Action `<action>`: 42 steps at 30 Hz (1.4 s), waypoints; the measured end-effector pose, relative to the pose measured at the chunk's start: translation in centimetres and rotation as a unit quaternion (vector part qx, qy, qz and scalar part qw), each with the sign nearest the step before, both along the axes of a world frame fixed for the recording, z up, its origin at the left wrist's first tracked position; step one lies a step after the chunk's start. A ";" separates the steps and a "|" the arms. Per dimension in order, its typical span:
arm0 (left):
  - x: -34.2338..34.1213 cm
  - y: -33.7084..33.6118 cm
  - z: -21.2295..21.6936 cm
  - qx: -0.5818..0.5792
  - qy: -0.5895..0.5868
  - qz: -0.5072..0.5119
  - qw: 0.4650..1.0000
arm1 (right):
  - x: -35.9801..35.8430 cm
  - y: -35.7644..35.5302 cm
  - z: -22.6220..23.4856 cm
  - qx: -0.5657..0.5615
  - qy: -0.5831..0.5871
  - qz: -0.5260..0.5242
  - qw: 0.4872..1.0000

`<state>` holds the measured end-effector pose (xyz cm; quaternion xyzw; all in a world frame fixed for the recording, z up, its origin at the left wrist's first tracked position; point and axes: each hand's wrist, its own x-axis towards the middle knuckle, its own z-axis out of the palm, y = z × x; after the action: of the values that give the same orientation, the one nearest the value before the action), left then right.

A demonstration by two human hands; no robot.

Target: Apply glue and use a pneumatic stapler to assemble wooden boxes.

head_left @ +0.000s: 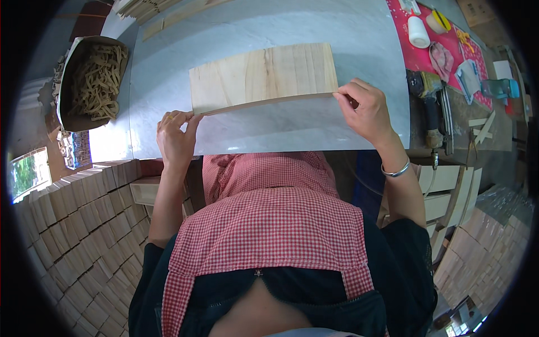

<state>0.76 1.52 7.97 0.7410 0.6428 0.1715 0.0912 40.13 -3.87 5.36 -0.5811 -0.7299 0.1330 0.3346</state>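
Note:
A thin rectangular board of pale wood (264, 74) is in front of me over the grey-white marbled tabletop (269, 132). My left hand (175, 137) pinches its near left corner between thumb and fingers. At the near right corner, my right hand (368, 109) is closed on the board, the fingers curled and the thumb against the edge. A narrow, darker edge runs along the board's near side between my hands. Whether the board rests flat or is slightly lifted there, I cannot tell.
A cardboard box (66, 95) of tan, curled strips (100, 81) stands at the left. Stacked wooden pieces (84, 224) fill the lower left. To the right are a white bottle (418, 32), a tape roll (438, 21), a pink cloth (442, 60) and an air tool (432, 115) with a hose.

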 end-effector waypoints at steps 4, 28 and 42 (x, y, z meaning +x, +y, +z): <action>-0.2 0.3 1.2 -0.064 0.072 0.015 0.995 | 0.8 -0.8 1.0 -0.026 0.009 -0.047 0.999; 17.4 6.4 -2.5 0.088 -0.033 -0.343 0.935 | 15.4 -4.5 7.6 -0.312 -0.087 -0.398 0.858; 17.5 6.3 -2.7 0.121 -0.022 -0.326 0.937 | -0.8 -5.2 14.6 -0.308 0.119 -0.230 0.915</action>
<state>18.27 7.85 5.24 0.9114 0.3378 0.2255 0.0658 39.31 -9.03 19.91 -0.7873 -0.4532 0.3390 0.2445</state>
